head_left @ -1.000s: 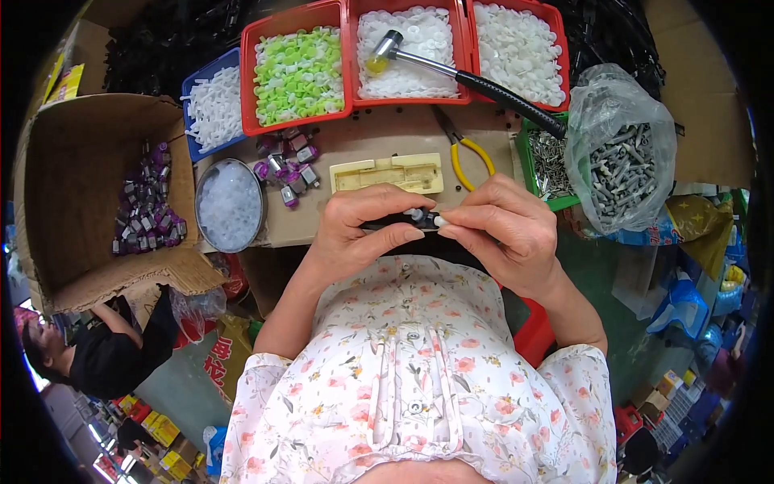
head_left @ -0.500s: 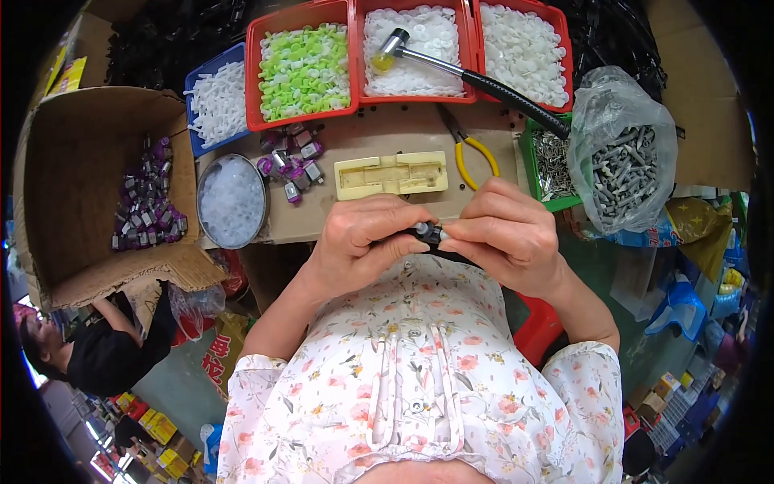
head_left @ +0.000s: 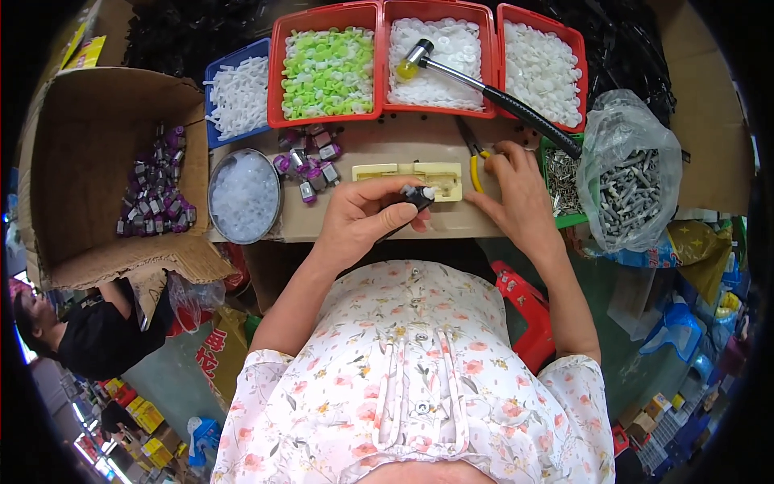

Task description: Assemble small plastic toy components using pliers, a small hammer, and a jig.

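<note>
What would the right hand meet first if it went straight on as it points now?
Most likely the yellow-handled pliers: the right hand is right at their handles, though this view leaves unclear whether it touches them.

Smooth plastic is seen in the black piece (head_left: pixel 412 197) at centre, shiny metal in the hammer (head_left: pixel 456 74) above, matt cardboard in the box (head_left: pixel 71 177) at left.

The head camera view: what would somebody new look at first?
Probably the bright green and white pieces in the red tray at the back, left of centre. Then the hammer, lying across the other two red trays. In front, the left hand holds a small black part with a white tip.
</note>
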Tool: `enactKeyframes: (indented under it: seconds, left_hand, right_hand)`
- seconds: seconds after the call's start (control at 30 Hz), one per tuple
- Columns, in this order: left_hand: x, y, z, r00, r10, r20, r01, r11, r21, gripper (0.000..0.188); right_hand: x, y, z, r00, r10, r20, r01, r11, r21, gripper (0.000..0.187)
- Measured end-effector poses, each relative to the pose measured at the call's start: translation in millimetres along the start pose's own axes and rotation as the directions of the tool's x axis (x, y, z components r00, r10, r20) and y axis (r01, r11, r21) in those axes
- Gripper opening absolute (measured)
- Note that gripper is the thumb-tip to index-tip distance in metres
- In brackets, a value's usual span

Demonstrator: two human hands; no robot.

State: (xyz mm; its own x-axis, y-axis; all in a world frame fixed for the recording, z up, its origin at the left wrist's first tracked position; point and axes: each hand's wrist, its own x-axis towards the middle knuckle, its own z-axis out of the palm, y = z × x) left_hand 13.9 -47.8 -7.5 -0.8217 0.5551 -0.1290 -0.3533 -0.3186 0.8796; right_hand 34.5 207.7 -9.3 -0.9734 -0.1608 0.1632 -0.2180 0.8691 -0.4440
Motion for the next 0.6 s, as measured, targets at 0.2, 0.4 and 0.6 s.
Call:
enactKeyframes:
  seconds: [0.2,0.4,0.6]
  left_hand:
    - [-0.5,0.8,-0.1,0.998,-0.002,-0.061,0.003,1.0,0.016,0.044]
    - [-1.1,-3.5,-3.4,0.998,0.008,-0.064,-0.007,1.0,0.018,0.044]
    - [-2.0,-7.5,-4.4,0.995,0.018,-0.101,-0.016,1.0,0.018,0.042]
  right_hand:
    - [12.9,0.7,8.1,0.998,0.054,0.03,-0.051,0.996,-0.067,0.023]
    - [17.4,-1.7,19.5,0.995,0.048,-0.087,-0.066,0.974,-0.215,0.016]
    - [10.3,0.7,9.8,0.976,0.032,-0.214,-0.028,0.999,0.022,0.02]
